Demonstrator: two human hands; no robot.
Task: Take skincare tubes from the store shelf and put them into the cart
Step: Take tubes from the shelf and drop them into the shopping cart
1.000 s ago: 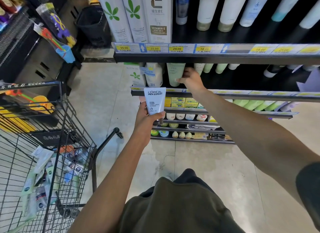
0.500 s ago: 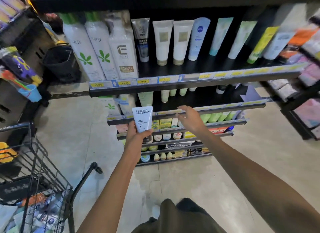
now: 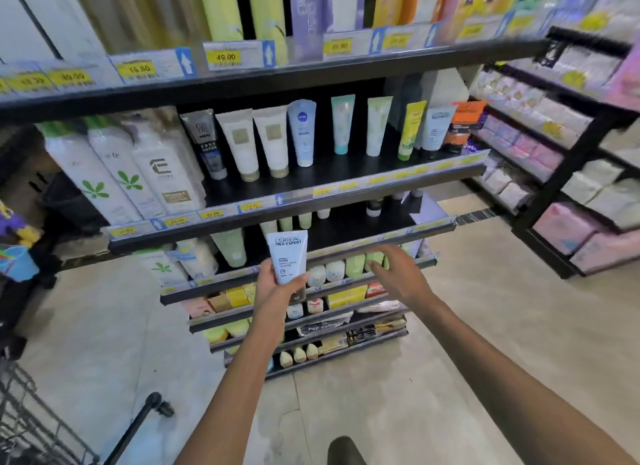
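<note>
Your left hand [image 3: 277, 291] grips the L'Oréal tube [image 3: 288, 257] upright before the shelf [image 3: 346, 184], your right hand [image 3: 398, 274] spread empty; turning blind toward the cart [image 3: 34, 440] risks dropping it.

Open air surrounds both hands; shelf edges [image 3: 311, 201] and packed tubes [image 3: 273, 142] block beyond.

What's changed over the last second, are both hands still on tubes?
The right hand has left the pale green tube on the shelf and now hovers open, holding nothing. The view has tilted upward. The left hand still grips the L'Oreal Men Expert tube, upright.
</note>
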